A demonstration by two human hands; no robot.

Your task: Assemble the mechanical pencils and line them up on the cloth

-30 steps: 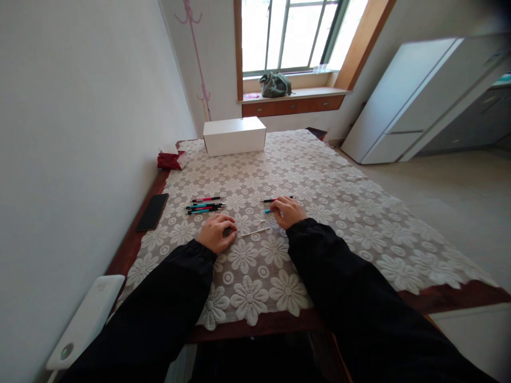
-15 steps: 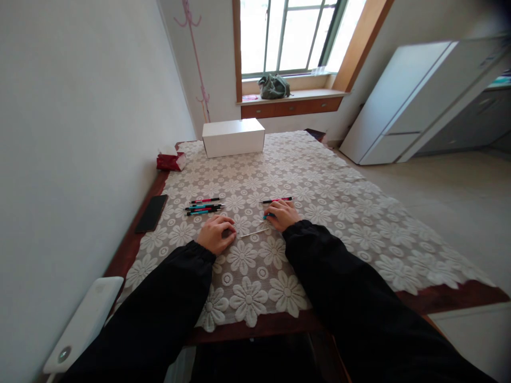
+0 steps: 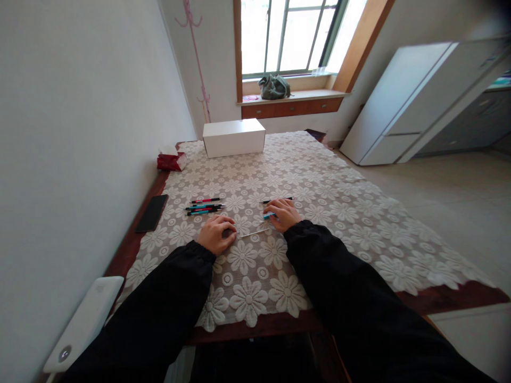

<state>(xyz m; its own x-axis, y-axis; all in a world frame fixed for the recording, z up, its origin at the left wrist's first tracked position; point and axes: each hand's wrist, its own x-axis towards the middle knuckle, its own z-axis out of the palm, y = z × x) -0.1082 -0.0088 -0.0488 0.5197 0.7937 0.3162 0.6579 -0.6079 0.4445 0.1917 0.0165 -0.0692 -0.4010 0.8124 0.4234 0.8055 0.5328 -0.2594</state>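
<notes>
My left hand [image 3: 216, 233] rests knuckles-up on the lace tablecloth [image 3: 343, 213], fingers curled, just left of a thin white stick [image 3: 254, 232]. My right hand [image 3: 285, 214] lies over a blue pen [image 3: 269, 215], fingers closed on it. A red and black pen [image 3: 275, 200] lies just beyond that hand. A small bunch of red, blue and black pens [image 3: 204, 206] sits to the left, beyond my left hand.
A black phone [image 3: 151, 212] lies at the table's left edge near the wall. A white box [image 3: 233, 137] and a red tissue pack [image 3: 171, 159] stand at the far end. A white cabinet [image 3: 403, 101] stands on the right.
My right hand has drawn slightly toward me with the blue pen. The left hand has stayed in place.
</notes>
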